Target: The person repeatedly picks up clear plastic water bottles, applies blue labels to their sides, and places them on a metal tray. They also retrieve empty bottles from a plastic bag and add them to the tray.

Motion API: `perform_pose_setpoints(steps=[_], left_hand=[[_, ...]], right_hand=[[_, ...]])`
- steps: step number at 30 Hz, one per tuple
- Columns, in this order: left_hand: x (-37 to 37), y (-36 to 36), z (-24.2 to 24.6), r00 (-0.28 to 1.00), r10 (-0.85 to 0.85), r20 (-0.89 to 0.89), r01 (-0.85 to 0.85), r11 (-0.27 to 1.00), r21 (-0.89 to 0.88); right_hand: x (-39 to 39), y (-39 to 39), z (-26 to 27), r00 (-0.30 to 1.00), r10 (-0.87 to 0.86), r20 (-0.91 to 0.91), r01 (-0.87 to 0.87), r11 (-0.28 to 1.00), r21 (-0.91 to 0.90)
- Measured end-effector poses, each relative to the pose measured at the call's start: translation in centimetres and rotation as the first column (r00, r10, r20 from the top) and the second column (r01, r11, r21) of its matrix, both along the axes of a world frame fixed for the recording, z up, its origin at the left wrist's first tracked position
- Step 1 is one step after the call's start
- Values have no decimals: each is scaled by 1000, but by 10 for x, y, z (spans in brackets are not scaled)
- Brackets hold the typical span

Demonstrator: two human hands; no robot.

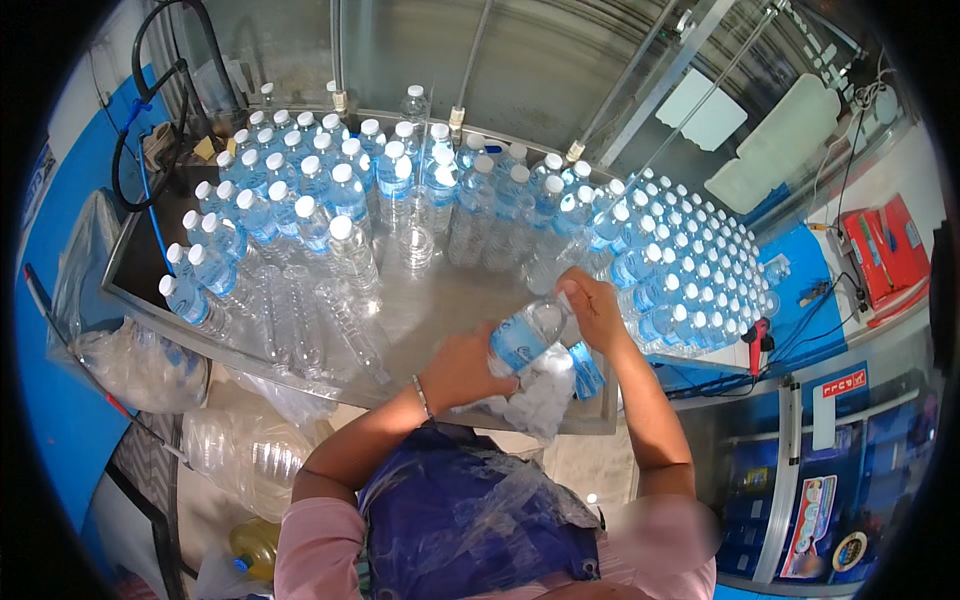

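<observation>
A clear plastic bottle with a blue label (525, 336) is tilted in front of me, its neck up to the right. My left hand (466, 369) grips its lower end. Around the neck, the fingers of my right hand (592, 309) are closed; they hide the bottle's mouth, so I cannot tell if a cap is on. Just below lies a clear plastic bag with white contents (536, 397), beside a blue printed packet (588, 370). Several unlabelled bottles (352, 326) lie on the left part of the metal tray table (420, 300).
Filled, white-capped bottles (341, 187) stand along the tray's back and left. More capped bottles (690, 262) crowd the surface at right, near a red-handled tool (759, 341). A black hose (135, 112) hangs at left. Large plastic containers (247, 457) sit on the floor.
</observation>
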State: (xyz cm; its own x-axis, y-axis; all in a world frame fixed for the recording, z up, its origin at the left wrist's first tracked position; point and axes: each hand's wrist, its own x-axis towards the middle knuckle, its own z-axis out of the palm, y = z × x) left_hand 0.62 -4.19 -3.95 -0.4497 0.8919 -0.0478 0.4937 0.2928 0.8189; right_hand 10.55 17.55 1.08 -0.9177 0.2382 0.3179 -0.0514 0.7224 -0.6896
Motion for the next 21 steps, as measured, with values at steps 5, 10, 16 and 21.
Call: perform_pose_setpoints(steps=[5, 10, 16, 21], left_hand=[[-37, 31, -60, 988, 149, 29, -150, 924, 353], [-75, 74, -121, 964, 213, 156, -263, 838, 479], [-81, 95, -133, 952, 305, -10, -276, 873, 402], [-71, 83, -115, 898, 428, -102, -387, 878, 283]], right_hand=[[64, 40, -66, 920, -390, 41, 392, 919, -40], [128, 51, -165, 898, -426, 106, 392, 887, 246], [136, 49, -203, 847, -532, 11, 528, 842, 110], [104, 21, -136, 763, -612, -209, 631, 775, 32]])
